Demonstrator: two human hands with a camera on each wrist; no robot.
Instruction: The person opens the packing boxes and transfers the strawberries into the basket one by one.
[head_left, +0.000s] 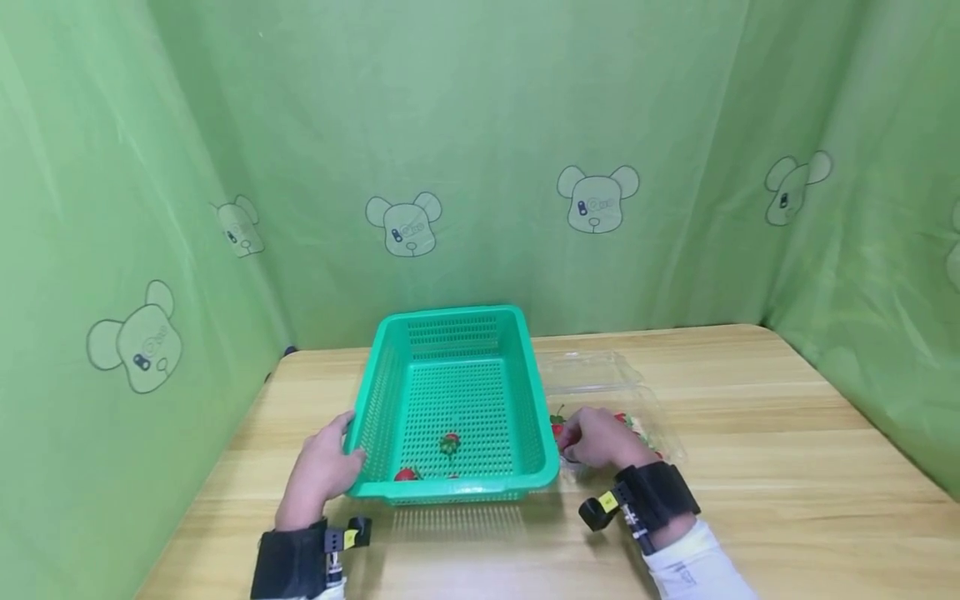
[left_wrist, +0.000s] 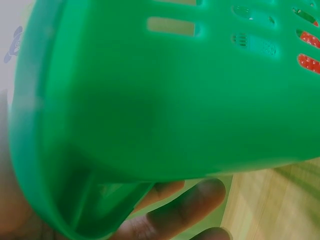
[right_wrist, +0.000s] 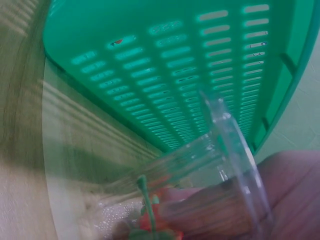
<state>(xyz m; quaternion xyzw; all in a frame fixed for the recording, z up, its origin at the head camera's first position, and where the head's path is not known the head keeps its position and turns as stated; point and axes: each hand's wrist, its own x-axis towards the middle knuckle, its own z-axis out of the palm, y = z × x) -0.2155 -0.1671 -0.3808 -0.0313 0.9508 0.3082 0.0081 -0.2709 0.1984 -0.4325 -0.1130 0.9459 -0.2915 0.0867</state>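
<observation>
A green perforated plastic basket (head_left: 480, 485) stands at the middle of the table. My left hand (head_left: 322, 462) grips its left rim near the front corner, with fingers (left_wrist: 180, 212) under the rim in the left wrist view. Inside lie a strawberry (head_left: 450, 442) on the floor and another strawberry (head_left: 406, 474) by the front wall. Right of the basket, my right hand (head_left: 600, 437) reaches into a clear plastic box (head_left: 663, 417) of strawberries. Its fingertips pinch a red strawberry with a green stem (right_wrist: 145, 197), seen through the box wall in the right wrist view.
The box's clear lid (head_left: 585, 372) is folded back behind it, close along the basket's right side. Bare wooden tabletop (head_left: 787, 433) shows to the right. A green curtain (head_left: 480, 125) with bear-head prints hangs behind and at both sides.
</observation>
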